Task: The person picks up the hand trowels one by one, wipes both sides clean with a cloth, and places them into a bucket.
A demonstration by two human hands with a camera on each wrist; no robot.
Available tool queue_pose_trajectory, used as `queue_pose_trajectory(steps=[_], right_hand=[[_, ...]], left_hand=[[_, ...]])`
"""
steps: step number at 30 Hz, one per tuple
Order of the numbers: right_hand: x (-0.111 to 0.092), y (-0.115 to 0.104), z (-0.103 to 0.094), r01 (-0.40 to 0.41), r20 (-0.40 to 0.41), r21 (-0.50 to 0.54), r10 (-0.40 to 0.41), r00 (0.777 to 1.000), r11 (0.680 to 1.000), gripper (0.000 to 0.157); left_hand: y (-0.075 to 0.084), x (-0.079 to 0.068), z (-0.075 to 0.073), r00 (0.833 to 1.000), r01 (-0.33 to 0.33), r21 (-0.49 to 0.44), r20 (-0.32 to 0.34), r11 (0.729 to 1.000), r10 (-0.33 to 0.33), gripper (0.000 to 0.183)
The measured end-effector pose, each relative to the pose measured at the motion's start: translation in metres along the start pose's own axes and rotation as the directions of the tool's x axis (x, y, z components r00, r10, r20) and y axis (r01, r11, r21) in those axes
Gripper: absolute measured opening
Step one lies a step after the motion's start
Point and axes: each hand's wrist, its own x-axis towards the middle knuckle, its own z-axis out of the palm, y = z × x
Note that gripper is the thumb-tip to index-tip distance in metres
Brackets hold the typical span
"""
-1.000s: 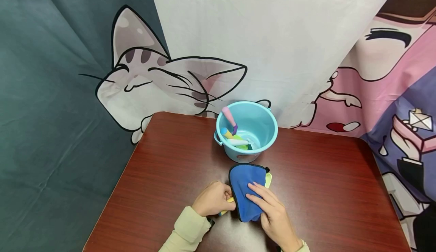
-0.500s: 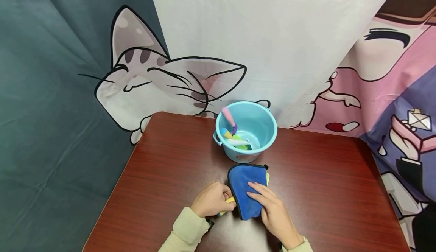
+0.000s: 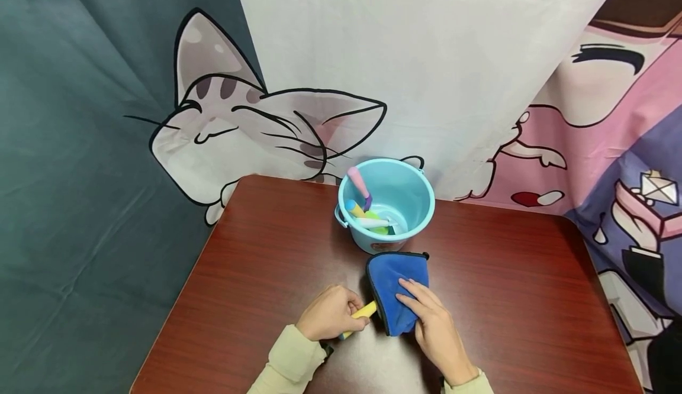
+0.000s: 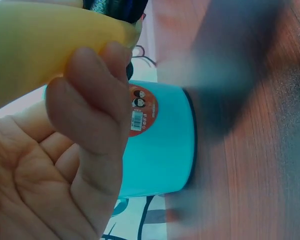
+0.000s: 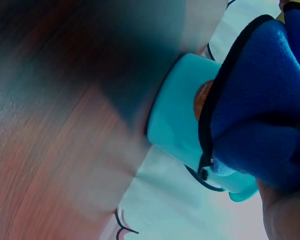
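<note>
My left hand (image 3: pixel 330 312) grips a yellow handle (image 3: pixel 367 310) with a blue butt end, near the table's front. In the left wrist view the smooth yellow handle (image 4: pixel 50 40) lies across the fingers. The far part of this tool is hidden under a blue cloth (image 3: pixel 394 281) with black edging. My right hand (image 3: pixel 438 332) holds the cloth folded around that part, its fingers spread over the top. In the right wrist view the plush cloth (image 5: pixel 260 85) hangs in a fold in front of the bucket.
Just beyond the cloth stands a light blue bucket (image 3: pixel 367 241) with an orange label. Inside lean a pink-purple handle (image 3: pixel 358 182), a yellow handle with a blue tip (image 3: pixel 353 208), and white and green pieces. The wooden table (image 3: pixel 266 234) ends against a printed cloth backdrop.
My right hand and the blue cloth have shifted right and slightly away, baring more of the yellow handle. The pale green end past the cloth is now covered. The left hand has barely moved.
</note>
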Motion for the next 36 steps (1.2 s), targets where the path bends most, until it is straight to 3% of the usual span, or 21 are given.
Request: queue_pose_trajectory(steps=[8,12,22,28,36], right_hand=[[0.001,0.005,-0.004,-0.016,-0.075,-0.071,0.010,0.997,0.997,0.057],[0.000,0.008,-0.009,-0.065,-0.128,-0.079,0.055,0.990,0.995,0.054],[0.001,0.014,-0.033,-0.211,-0.285,-0.066,0.184,0.941,0.975,0.057],[0.001,0.016,-0.044,-0.280,-0.296,-0.058,0.252,0.921,0.958,0.055],[0.001,0.012,-0.053,-0.297,-0.307,-0.036,0.272,0.912,0.954,0.055]], left_hand=[[0.000,-0.003,-0.001,1.000,0.010,0.018,-0.002,1.000,-0.010,0.014],[-0.001,-0.004,-0.002,0.999,0.029,0.010,0.015,1.000,-0.030,0.014],[-0.004,-0.004,-0.003,0.999,0.027,-0.040,0.028,0.999,-0.026,0.013],[-0.005,-0.004,-0.006,0.999,0.034,-0.061,0.001,0.998,-0.034,0.013],[-0.006,-0.005,-0.006,0.998,0.030,-0.061,-0.054,0.998,-0.033,0.015]])
